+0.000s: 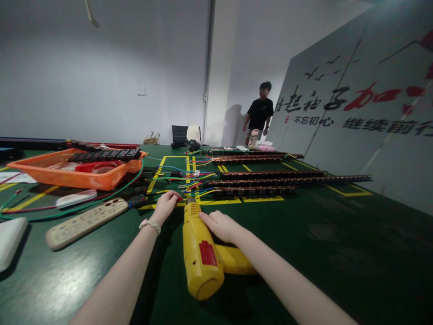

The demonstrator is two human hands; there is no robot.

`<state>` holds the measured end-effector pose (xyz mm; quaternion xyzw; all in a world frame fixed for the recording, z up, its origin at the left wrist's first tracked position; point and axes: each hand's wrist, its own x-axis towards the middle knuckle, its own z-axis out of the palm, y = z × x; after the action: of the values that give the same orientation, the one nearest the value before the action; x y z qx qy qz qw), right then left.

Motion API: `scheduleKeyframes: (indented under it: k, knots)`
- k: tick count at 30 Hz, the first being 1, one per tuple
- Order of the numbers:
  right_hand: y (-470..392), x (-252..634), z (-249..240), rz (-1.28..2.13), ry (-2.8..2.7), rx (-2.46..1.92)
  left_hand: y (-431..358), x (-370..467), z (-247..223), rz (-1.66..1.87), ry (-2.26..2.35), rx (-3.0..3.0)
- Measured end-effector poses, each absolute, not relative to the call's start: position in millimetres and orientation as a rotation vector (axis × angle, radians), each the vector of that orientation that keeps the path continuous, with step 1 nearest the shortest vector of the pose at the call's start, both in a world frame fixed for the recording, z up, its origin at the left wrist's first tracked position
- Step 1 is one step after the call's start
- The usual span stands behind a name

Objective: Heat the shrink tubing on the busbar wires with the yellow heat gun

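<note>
A yellow heat gun with a red label lies on the green table, nozzle pointing away from me. My right hand rests on top of its barrel, fingers curled over it. My left hand reaches just left of the nozzle and pinches a small red piece at the end of the coloured wires. A pale band sits on my left wrist. The wires run to several long copper-coloured strips lying side by side.
An orange tray with black parts stands at the left. A beige power strip and green and red cables lie near it. A person in a black shirt stands at the far end. A lettered white panel leans on the right.
</note>
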<state>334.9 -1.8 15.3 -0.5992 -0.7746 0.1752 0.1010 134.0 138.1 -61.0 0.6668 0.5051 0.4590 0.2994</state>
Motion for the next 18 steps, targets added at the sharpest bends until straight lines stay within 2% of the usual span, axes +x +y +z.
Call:
scheduleKeyframes:
  k: [18]
  knots:
    - [7, 314, 10, 0.439, -2.422, -1.642, 131, 135, -51, 1.187, 1.485, 1.909]
